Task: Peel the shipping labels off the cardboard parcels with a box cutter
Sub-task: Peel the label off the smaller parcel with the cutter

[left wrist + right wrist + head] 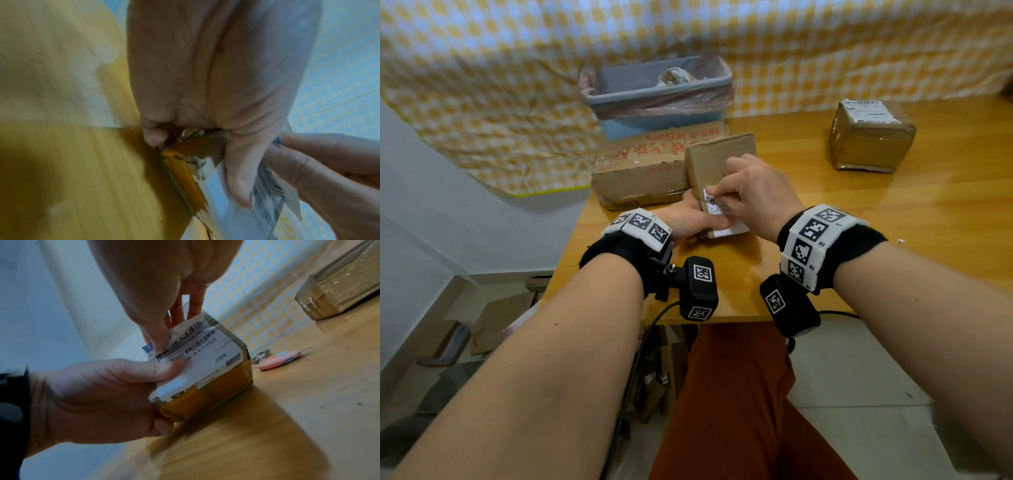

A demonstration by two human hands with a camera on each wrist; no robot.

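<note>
Our right hand [156, 288] pinches the shipping label's [205, 352] lifted far corner; the stuck part runs toward us. Our left hand [98, 395] grips the small parcel [222, 386], thumb pressing the label.

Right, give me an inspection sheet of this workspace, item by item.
Surface: wooden table, glossy, small scraps on it.
Job's things: small parcel on the table, its shipping label partly lifted at one corner; taped parcel at the far right with its label on; large flat carton behind; pink box cutter lying on the table, unused.
Clutter: torn paper bits beside the cutter.
Hands: left hand grips the small parcel, thumb on the label; right hand pinches the lifted label corner.
Cables: black cable hanging from the left wrist camera.
Surroundings: lined bin holding crumpled waste, checked cloth, cardboard on the floor.
</note>
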